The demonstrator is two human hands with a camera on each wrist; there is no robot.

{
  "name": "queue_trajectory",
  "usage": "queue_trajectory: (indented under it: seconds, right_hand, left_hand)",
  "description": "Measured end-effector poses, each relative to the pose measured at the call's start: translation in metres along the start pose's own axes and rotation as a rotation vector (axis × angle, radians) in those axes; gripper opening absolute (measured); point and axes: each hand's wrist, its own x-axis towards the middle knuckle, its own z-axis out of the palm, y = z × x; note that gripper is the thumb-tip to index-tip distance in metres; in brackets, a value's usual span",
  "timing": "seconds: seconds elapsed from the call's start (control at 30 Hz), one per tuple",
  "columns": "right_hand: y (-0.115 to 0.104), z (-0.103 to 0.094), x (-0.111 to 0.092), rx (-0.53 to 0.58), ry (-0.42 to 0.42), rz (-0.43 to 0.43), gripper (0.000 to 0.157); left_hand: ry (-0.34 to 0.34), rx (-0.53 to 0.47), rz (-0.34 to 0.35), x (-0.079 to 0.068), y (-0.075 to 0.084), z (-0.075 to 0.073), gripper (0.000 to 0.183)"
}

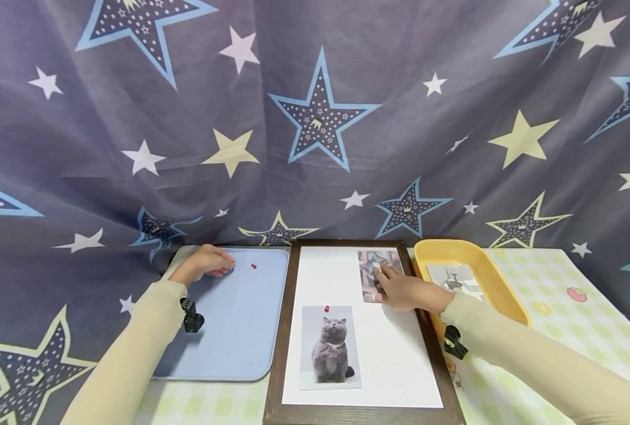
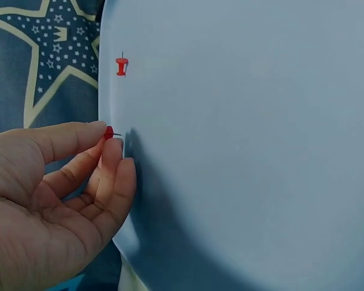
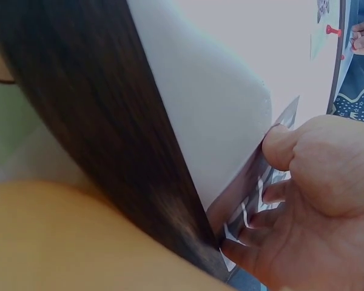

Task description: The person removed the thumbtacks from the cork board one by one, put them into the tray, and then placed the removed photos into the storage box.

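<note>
Nearest me, a grey-cat picture (image 1: pixel 332 354), its long side running away from me, lies on the framed white board (image 1: pixel 394 372), a red pin (image 1: pixel 326 309) at its top. Beyond, my right hand (image 1: pixel 400 290) lays its fingers on a second picture (image 1: pixel 369 260), also lengthwise away, near the board's far right corner. Over the blue tray's (image 1: pixel 235 330) far edge, my left hand (image 1: pixel 206 262) pinches a red pushpin (image 2: pixel 110 131), needle sticking out past my fingertips. The green-checked counter (image 1: pixel 607 330) meets a starry grey cloth (image 1: pixel 426 130).
</note>
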Motion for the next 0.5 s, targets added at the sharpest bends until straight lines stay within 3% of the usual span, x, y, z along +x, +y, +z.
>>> queue_trajectory:
  seconds: [0.3,0.5]
  right_hand:
    - [-0.0027,0.0002,0.0030,-0.002,0.004,0.002,0.061]
    - [-0.0007,-0.0005,0.0018,-0.005,0.002,0.012,0.061]
  left_hand:
    - [-0.010,0.005,-0.018,0.0041,-0.0102,-0.0023,0.028]
    - [-0.038,0.013,-0.011,0.0061,-0.0084,-0.0034,0.029]
